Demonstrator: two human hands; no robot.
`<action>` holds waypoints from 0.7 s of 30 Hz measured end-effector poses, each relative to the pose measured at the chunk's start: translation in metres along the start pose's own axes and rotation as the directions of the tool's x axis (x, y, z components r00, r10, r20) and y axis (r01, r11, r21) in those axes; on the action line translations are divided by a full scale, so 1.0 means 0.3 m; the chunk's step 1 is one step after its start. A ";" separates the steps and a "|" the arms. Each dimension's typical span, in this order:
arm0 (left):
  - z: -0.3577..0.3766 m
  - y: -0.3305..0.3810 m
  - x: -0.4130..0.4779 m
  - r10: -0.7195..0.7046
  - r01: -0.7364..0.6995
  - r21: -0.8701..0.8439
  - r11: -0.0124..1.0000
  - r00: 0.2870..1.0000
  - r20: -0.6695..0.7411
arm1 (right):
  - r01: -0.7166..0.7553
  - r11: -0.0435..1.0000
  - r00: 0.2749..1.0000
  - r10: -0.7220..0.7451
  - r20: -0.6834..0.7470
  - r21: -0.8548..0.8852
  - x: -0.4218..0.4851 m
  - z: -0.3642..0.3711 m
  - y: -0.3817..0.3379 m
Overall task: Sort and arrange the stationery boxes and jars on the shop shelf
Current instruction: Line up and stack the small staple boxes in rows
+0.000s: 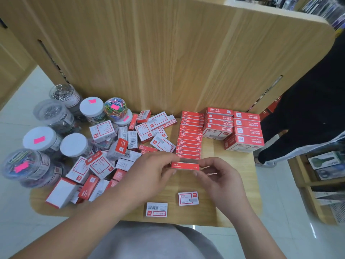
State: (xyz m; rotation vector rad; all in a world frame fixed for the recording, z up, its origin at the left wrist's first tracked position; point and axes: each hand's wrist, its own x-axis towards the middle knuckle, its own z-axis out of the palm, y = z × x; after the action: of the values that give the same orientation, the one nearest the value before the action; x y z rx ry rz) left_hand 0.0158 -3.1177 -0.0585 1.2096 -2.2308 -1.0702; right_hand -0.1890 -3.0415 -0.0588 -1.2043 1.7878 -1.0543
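While two small boxes (156, 209) lie flat near the front edge of the shelf (231, 208), both hands are busy just past them with one slim red box (185, 166). The left hand (149, 174) pinches its left end and the right hand (220, 176) its right end, fingers (206, 162) curled round it, long red side facing up.

So I'd say we're mid-placement: this one goes on the near end of the row (190, 135) of matching slim boxes standing on edge right behind it. The next move looks like lining it up square with that row, pushing it snug, then letting go with both hands. After that there's still plenty to do, given the messy pile (112, 146) to the left.

Stuff I can't make out:
- whether the held box already touches the row, since the hands cover both its ends
- the small print on any label
- what's buried under the pile
- the jars (56, 128) at far left, which are warped by the lens and overlap each other

The bigger boxes (246, 131) at the back right look done. A person (298, 128) standing at the right is cut off by the frame.
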 end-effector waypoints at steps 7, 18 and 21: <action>0.009 -0.012 0.015 0.017 0.019 0.342 0.940 0.995 -0.103 | -0.042 0.993 0.990 0.026 -0.141 -0.108 0.020 0.032 0.092; 0.049 -0.016 0.023 0.045 -0.002 0.460 0.888 0.996 -0.083 | 0.179 0.873 0.970 -0.235 -0.068 -0.454 0.037 0.047 0.126; 0.027 -0.018 -0.049 0.073 0.004 0.422 0.907 0.983 -0.166 | 0.182 0.861 0.969 -0.238 -0.060 -0.475 0.031 0.056 0.123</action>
State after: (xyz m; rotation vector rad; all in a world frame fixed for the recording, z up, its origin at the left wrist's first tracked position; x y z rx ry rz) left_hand 0.0218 -3.1037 -0.0674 1.3635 -2.3995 -0.4474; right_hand -0.1899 -3.0459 -0.1002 -1.6914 2.1157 -0.8456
